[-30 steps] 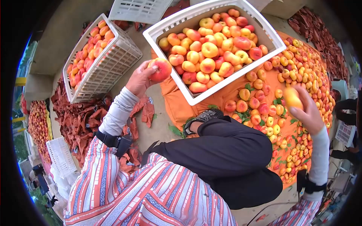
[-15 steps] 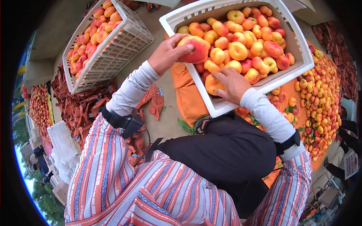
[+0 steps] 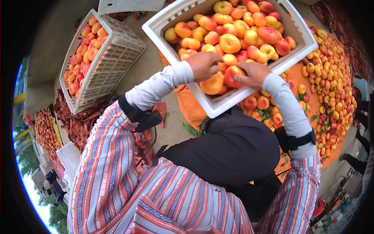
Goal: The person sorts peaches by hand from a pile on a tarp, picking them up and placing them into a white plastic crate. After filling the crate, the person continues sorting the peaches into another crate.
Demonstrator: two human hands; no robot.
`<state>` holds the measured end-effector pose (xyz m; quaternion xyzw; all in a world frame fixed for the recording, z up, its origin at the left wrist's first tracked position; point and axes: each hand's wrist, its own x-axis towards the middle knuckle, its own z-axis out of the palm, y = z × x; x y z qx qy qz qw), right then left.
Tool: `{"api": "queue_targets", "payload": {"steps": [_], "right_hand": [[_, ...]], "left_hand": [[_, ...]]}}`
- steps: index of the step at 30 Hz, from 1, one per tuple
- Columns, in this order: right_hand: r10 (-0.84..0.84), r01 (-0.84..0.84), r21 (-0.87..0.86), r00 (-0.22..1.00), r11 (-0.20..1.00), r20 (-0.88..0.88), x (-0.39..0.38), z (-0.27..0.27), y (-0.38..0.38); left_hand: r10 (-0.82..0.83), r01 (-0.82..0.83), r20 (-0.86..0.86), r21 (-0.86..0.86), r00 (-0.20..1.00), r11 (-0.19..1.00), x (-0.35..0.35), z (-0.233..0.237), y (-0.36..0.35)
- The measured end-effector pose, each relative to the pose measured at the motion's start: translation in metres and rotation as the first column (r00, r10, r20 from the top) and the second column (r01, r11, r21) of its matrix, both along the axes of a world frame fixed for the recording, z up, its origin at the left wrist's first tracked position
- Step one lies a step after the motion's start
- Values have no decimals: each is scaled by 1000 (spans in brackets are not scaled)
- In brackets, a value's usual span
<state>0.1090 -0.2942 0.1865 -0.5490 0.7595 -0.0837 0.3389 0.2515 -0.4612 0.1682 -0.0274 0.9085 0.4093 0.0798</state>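
Note:
Red and yellow flat peaches (image 3: 230, 43) fill a white crate (image 3: 286, 68) lined with cardboard. My right hand (image 3: 255, 75), at the crate's near side, is closed around a red-and-yellow peach (image 3: 233, 77), thumb on its near face. Close by on the left, my left hand (image 3: 203, 66) reaches over the crate's near-left rim with its fingers curled down among the fruit. Whatever those fingers hold is hidden. Below them, in the near corner, sits a large orange-yellow peach (image 3: 212, 84).
Another white crate (image 3: 107, 52) full of peaches stands tilted at left. Loose peaches (image 3: 327, 93) cover an orange sheet (image 3: 298, 80) at right. Crumpled red-brown bags (image 3: 74, 123) lie on the ground. My bent knee (image 3: 241, 136) is just below the crate.
My left hand has moved right and down to the crate's near corner; the large red peach it held up no longer shows there. My right hand now grips a red-and-yellow peach. The view has shifted slightly.

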Motion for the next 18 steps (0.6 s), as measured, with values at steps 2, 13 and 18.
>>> {"api": "queue_targets", "payload": {"steps": [2,13,18], "right_hand": [[119,-102,123,983,987,-140,-7,-10,-5],[-5,37,118,965,992,-264,2,0,-4],[-234,103,-437,937,894,-259,-2,8,20]], "left_hand": [[-21,28,41,-175,999,984,5,0,1],[-141,173,145,-244,979,954,19,3,15],[87,-63,115,-200,990,978,16,31,3]]}}
